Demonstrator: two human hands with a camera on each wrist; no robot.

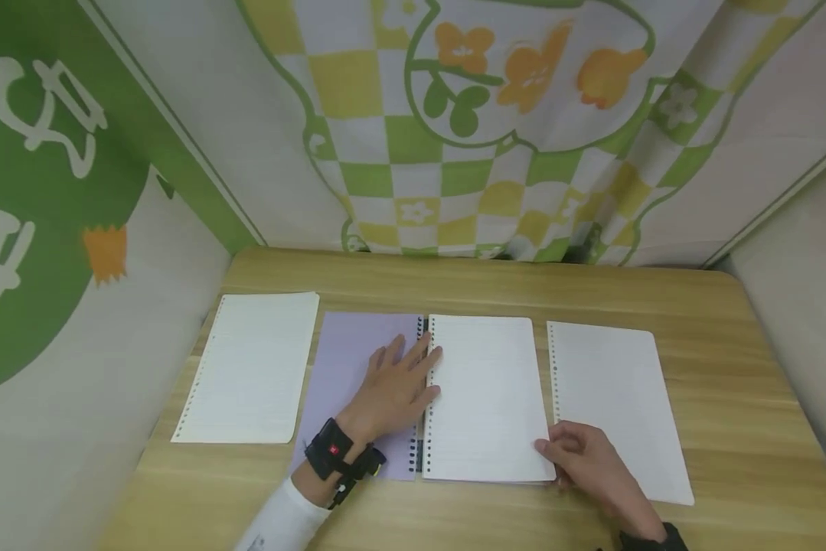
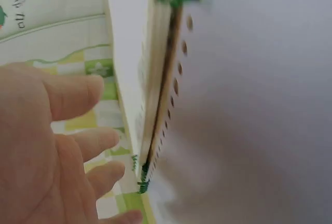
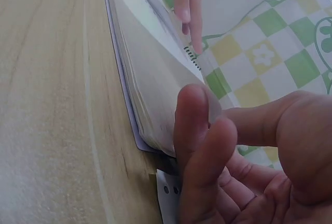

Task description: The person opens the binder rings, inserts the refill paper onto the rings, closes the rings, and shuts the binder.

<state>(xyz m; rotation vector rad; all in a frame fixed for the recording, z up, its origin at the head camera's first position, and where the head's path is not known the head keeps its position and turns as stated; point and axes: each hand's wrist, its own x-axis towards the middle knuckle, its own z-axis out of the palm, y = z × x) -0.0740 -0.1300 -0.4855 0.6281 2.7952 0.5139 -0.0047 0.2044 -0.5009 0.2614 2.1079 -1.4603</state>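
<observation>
My right grip (image 1: 588, 459) is closed on the lower right corner of a page (image 1: 484, 398), pinching it between thumb and fingers; from the right wrist I see the page bow up off the stack beneath. My left grip (image 1: 388, 394) is spread wide, palm down over the purple cover (image 1: 326, 367), with fingertips reaching across the rings (image 1: 413, 459) to the page's holed edge. The notebook (image 3: 137, 84) lies open in the middle of the table (image 1: 488, 524), cover to my left, lined pages to my right. A loose holed sheet lies on each side: the left sheet (image 1: 247, 367) just beside the cover, the right sheet (image 1: 612, 383) partly under my right forearm.
</observation>
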